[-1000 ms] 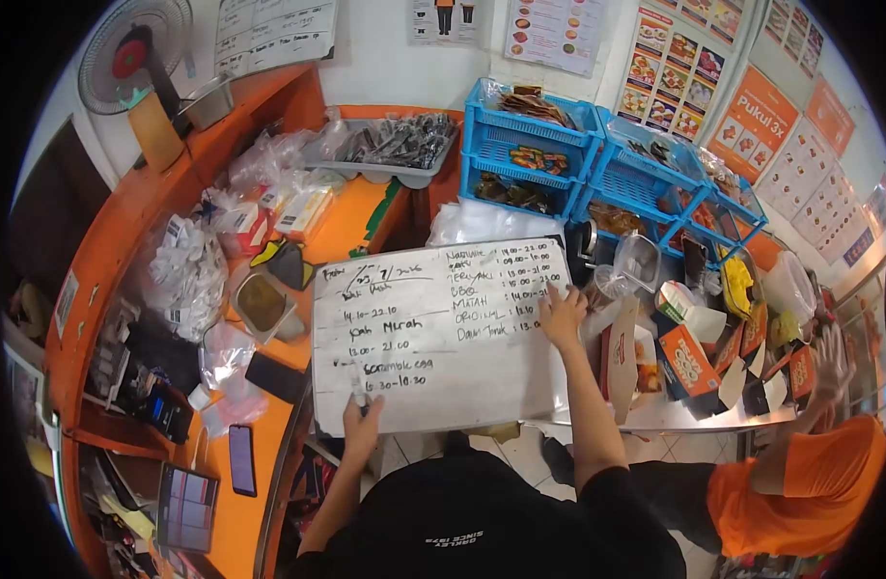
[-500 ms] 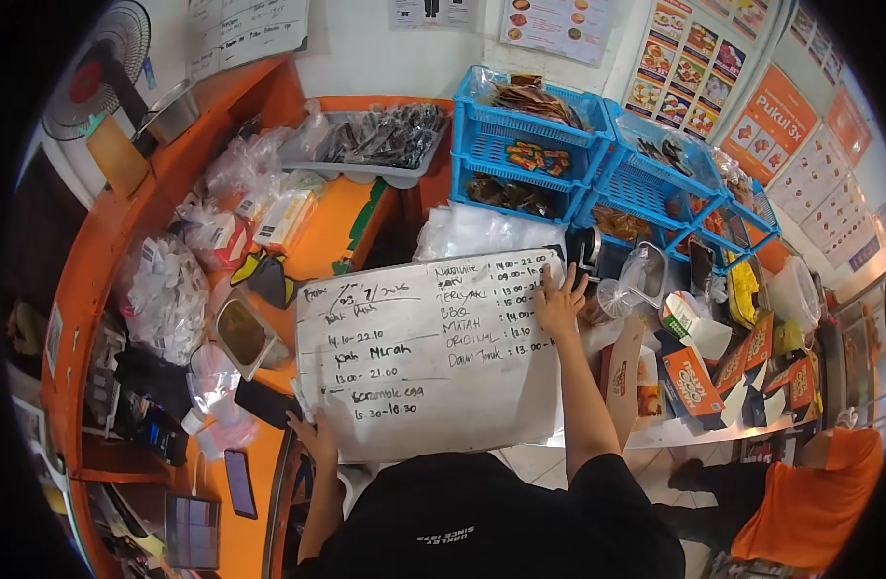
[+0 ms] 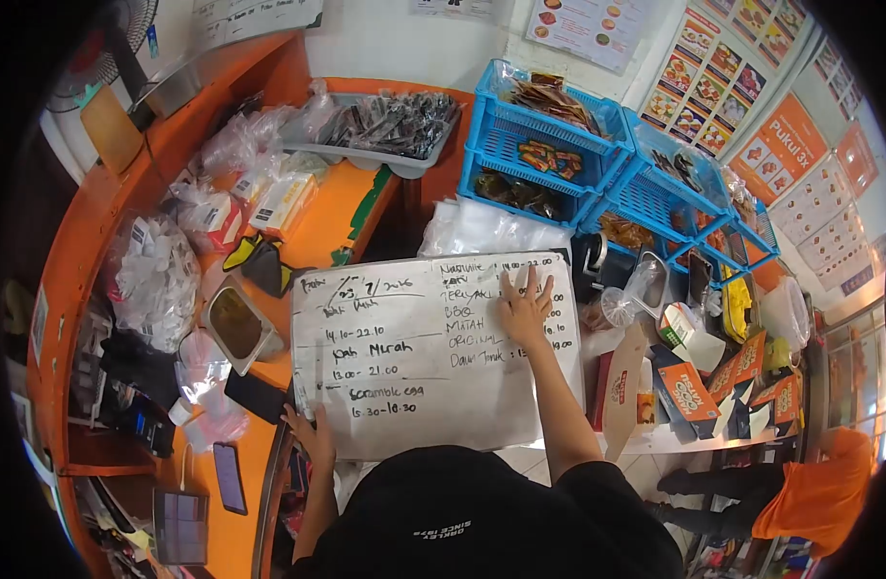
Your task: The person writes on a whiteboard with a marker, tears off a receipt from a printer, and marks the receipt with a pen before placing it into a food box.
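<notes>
Head camera: with the middle of the whiteboard (image 3: 482, 415) as the clock's centre, the right hand (image 3: 527, 314) lies at two o'clock, fingers spread over the right-hand column and hiding part of the handwritten times. At eight o'clock, the left hand (image 3: 318, 446) is at the board's lower left edge, thumb and fingers apart; whether they pinch the frame, I cannot tell. No marker can be made out in either hand.

The board sits straight ahead of the person. Its handwriting already includes a date at the top left, three entries with times below it, and a right-hand list running from "Nashville" to the last line, under the wrist. As for what is left, the words give no sure sign whether the list is complete, and the covered times cannot be checked.

Farther out, a grey tray (image 3: 426, 167) of wrapped black cutlery is between eleven and twelve o'clock, and blue baskets (image 3: 491, 141) begin at one. Orange food boxes (image 3: 687, 389) stand at three, and a person in an orange top (image 3: 819, 502) is near four. A smartphone (image 3: 229, 478) lies at eight; a food tub (image 3: 238, 323) is at nine.
</notes>
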The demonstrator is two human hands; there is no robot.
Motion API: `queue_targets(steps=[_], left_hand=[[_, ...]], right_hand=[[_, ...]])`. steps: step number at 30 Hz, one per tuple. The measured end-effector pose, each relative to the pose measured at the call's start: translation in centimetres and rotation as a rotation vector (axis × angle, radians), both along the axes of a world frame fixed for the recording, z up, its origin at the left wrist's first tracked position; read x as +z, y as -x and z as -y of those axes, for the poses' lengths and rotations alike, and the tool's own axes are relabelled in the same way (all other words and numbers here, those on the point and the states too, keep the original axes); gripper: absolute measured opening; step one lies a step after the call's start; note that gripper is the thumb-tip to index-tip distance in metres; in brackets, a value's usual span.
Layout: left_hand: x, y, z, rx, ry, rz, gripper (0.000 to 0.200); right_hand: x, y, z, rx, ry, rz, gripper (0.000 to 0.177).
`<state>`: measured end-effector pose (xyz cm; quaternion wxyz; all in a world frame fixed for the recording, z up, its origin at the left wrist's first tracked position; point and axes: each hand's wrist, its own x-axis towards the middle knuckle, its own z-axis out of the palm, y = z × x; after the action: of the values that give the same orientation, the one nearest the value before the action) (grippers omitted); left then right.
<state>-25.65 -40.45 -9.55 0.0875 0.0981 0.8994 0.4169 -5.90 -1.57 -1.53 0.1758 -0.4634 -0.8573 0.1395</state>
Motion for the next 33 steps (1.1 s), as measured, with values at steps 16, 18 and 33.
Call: queue_targets(steps=[16, 18, 33], left_hand=[[0.7, 0.2, -0.2, 0.014, -0.04, 0.013, 0.064], [0.7, 0.2, -0.1, 0.034, -0.095, 0.006, 0.065], [3.5, -0.9, -0.6, 0.051, -0.168, -0.146, 0.041]], right_hand=[[-1.5, -3.1, -4.6, -0.07, 0.007, 0.004, 0.049], [-1.2, -4.2, -5.2, -0.321, -0.019, -0.168, 0.051], [-1.1, -0.7, -0.7, -0.082, -0.036, -0.028, 0.053]])
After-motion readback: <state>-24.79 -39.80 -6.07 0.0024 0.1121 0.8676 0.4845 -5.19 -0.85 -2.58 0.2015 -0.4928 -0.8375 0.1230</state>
